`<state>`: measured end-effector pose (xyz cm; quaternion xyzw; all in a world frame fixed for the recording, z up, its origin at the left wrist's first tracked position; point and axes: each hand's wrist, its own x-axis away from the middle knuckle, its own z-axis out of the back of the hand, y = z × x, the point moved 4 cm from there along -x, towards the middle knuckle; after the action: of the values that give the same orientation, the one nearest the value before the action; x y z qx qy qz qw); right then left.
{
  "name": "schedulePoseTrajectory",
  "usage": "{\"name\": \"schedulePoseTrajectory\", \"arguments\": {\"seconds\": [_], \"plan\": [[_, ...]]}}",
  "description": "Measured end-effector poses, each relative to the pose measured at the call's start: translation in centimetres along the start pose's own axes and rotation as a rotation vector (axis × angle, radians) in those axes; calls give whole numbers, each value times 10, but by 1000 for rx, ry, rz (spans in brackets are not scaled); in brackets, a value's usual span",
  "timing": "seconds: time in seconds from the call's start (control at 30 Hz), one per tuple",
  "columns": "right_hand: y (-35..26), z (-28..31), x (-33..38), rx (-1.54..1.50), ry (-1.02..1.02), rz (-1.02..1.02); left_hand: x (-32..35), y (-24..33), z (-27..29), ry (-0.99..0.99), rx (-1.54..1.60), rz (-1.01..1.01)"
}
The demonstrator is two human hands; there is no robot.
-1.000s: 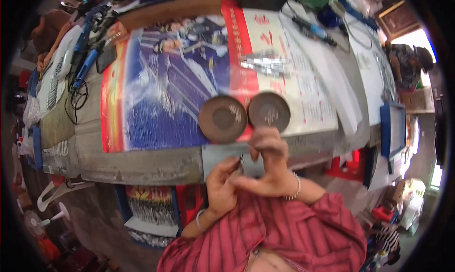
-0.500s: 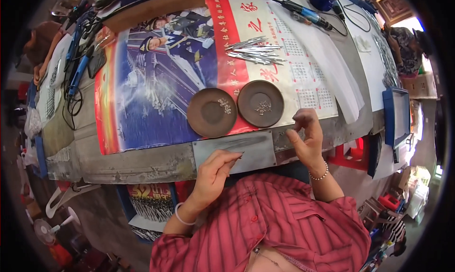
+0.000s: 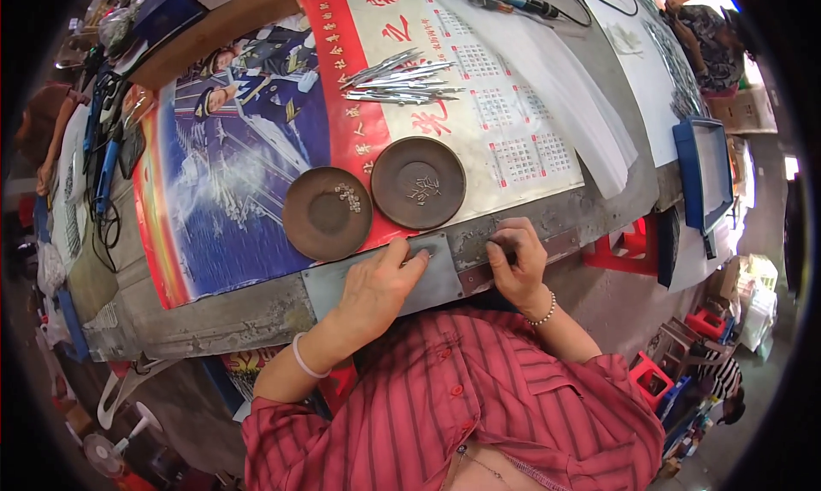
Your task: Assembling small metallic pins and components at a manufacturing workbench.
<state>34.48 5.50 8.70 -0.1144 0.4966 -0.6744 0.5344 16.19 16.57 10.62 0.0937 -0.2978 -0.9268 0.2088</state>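
Two brown dishes [image 3: 310,221] sit side by side on the poster [image 3: 256,226], small bits [image 3: 349,198] in each; silver rods [image 3: 400,89] lie beyond. Left hand [image 3: 376,287] at the grey plate [image 3: 438,284], fingertips close together, can't tell if gripping anything. Right hand [image 3: 520,267] near the table [image 3: 222,316] edge, fingers curled, grip also unclear.

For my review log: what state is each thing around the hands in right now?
Left hand: fingers bent; anything pinched is too small to tell
Right hand: fingers curled; contents not visible
Grey plate: flat, partly covered by the left hand
Left dish: upright, holding small pale pieces
Right dish: upright, holding thin pieces
Poster: spread out
Silver rods: loosely piled on the poster
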Motion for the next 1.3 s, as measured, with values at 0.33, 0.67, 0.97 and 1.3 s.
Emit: {"name": "schedulePoseTrajectory", "arguments": {"seconds": [0.33, 0.67, 0.97, 1.3], "plan": [[0, 1, 1, 22, -12, 33, 41, -14, 17, -92, -105, 58], [0, -4, -3, -15, -50, 45, -4, 7, -3, -106, -80, 15], [-54, -41, -3, -144, -375, 107, 41, 3, -1, 251, 636, 74], [-87, -68, -19, -297, -244, 304, 71, 29, -2, 547, 1427, 329]]}}
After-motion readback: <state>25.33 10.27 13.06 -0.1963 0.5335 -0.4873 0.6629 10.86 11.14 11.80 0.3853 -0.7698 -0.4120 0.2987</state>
